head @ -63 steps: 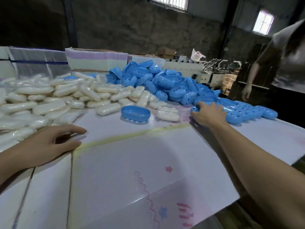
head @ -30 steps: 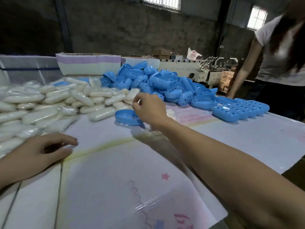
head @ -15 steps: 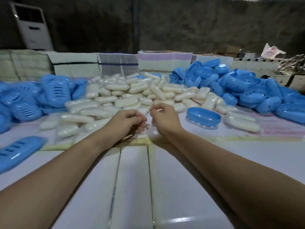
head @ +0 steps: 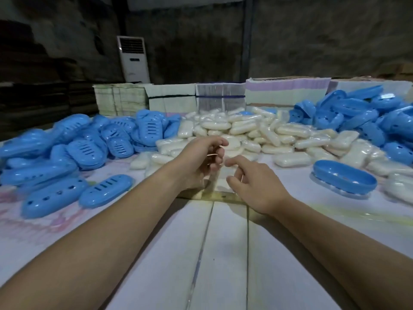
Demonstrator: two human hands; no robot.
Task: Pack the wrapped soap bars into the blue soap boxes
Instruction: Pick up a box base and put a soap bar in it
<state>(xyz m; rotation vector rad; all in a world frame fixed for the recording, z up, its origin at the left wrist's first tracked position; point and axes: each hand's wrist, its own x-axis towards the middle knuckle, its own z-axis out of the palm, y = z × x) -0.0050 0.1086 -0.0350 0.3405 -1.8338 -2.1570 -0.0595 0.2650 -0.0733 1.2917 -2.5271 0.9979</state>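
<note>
A heap of white wrapped soap bars (head: 245, 130) lies at the middle back of the table. Blue slotted box lids (head: 89, 148) are piled on the left and blue box bases (head: 357, 117) on the right. One open blue base (head: 344, 176) sits alone at the right, empty. My left hand (head: 201, 162) hovers at the front edge of the soap heap, fingers curled around what looks like a thin tan rubber band (head: 212, 155). My right hand (head: 252, 186) is just right of it and lower, fingers spread, touching no soap bar.
Two loose blue lids (head: 105, 191) lie on the table at the left front. Stacks of flat cartons (head: 223, 99) line the back edge. A white standing air conditioner (head: 133, 59) is against the dark wall. The white table (head: 223, 253) stretches toward me.
The view has swung left, away from the person at the right. My right hand left the blue bases, met my left hand at the soap heap, and the two have now drawn slightly apart.
</note>
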